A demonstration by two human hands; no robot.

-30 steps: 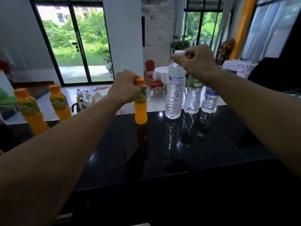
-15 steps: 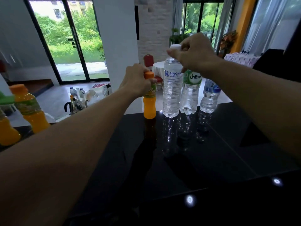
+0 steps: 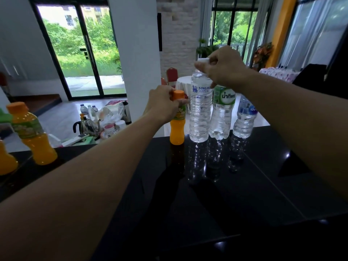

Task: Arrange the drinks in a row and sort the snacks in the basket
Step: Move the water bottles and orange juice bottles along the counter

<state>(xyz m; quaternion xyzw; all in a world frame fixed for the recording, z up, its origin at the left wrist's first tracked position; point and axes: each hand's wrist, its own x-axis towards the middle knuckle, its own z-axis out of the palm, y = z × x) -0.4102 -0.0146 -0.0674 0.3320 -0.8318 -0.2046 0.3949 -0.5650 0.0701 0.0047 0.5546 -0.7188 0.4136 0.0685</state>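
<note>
On the far edge of the black counter (image 3: 207,194) stand a small orange juice bottle (image 3: 177,132), a clear Singha water bottle (image 3: 200,112), a green-labelled water bottle (image 3: 221,113) and a short blue-labelled water bottle (image 3: 244,119), side by side. My left hand (image 3: 163,104) grips the neck of the orange juice bottle. My right hand (image 3: 224,68) pinches the white cap of the Singha bottle. Two more orange juice bottles, one (image 3: 30,132) upright-tilted and one (image 3: 5,161) cut off by the frame, stand at the far left. No snacks or basket are in view.
Beyond the counter's far edge, lower down, lie a kettle (image 3: 86,125), plastic bags and small bottles (image 3: 111,113). A white pillar (image 3: 133,53) rises behind the counter. A red chair and a round white table (image 3: 180,81) stand farther back.
The orange juice bottle in my left hand has slid right until it stands close beside the Singha bottle. My right hand has stayed on the Singha bottle's cap.
</note>
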